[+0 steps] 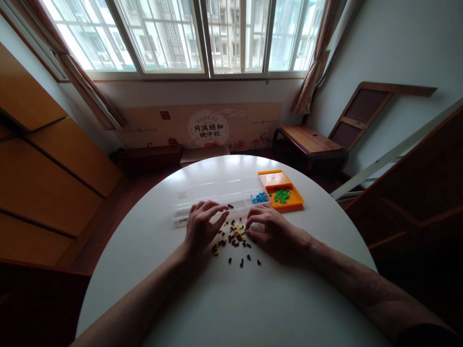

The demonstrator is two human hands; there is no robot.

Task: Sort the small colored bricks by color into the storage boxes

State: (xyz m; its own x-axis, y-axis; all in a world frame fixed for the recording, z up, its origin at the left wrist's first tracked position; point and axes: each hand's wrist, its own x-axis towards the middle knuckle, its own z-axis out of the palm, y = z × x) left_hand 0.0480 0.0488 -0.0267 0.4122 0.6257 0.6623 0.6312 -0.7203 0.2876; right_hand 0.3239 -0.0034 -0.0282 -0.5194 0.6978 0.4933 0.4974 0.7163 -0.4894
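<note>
Both my hands rest on a round white table (pixel 224 299) over a scatter of small dark brown and yellow pieces (pixel 235 238). My left hand (pixel 202 226) lies with fingers stretched toward the pile, and a dark piece sits at its fingertips. My right hand (pixel 267 229) has its fingers curled down onto the yellow pieces, pinching among them. Just beyond the hands lies a long clear compartment box (pixel 217 197) with blue pieces (pixel 259 197) in its right end. An orange tray (pixel 285 195) beside it holds green pieces (pixel 281 195).
A low wooden bench (pixel 307 140) stands past the table on the right, with a leaning framed board behind it. Wooden cabinets line the left wall. A big window with curtains fills the far wall above a printed panel.
</note>
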